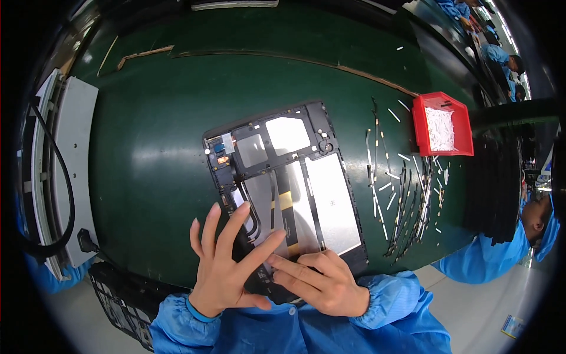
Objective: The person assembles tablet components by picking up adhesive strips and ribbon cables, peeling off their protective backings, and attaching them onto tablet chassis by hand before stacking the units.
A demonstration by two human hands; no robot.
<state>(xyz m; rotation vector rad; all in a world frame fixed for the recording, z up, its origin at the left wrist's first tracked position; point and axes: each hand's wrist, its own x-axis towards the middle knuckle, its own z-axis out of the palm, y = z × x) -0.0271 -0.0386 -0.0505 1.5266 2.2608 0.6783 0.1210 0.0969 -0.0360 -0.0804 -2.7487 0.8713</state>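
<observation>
An opened tablet (335, 200) lies tilted on the green table in front of me, its inner frame, silvery panels and dark ribbon cable (289, 221) with gold-coloured tape exposed. My left hand (227, 262) hovers over its near left part, fingers spread and thumb apart, holding nothing. Against the near end of the tablet, my right hand (327, 283) has its fingers drawn together, index and middle fingertips reaching close to the left index finger. Whatever these fingers press or pinch is hidden or too small to name. Black wires (254, 221) run along the tablet's left side.
Several thin black cables (407, 200) with gold bands lie to the right, among loose white strips (391, 200). A red bin (420, 127) full of white strips stands behind them. White equipment (76, 171) with a black cord borders the left; a co-worker's blue sleeve (489, 256) is at right.
</observation>
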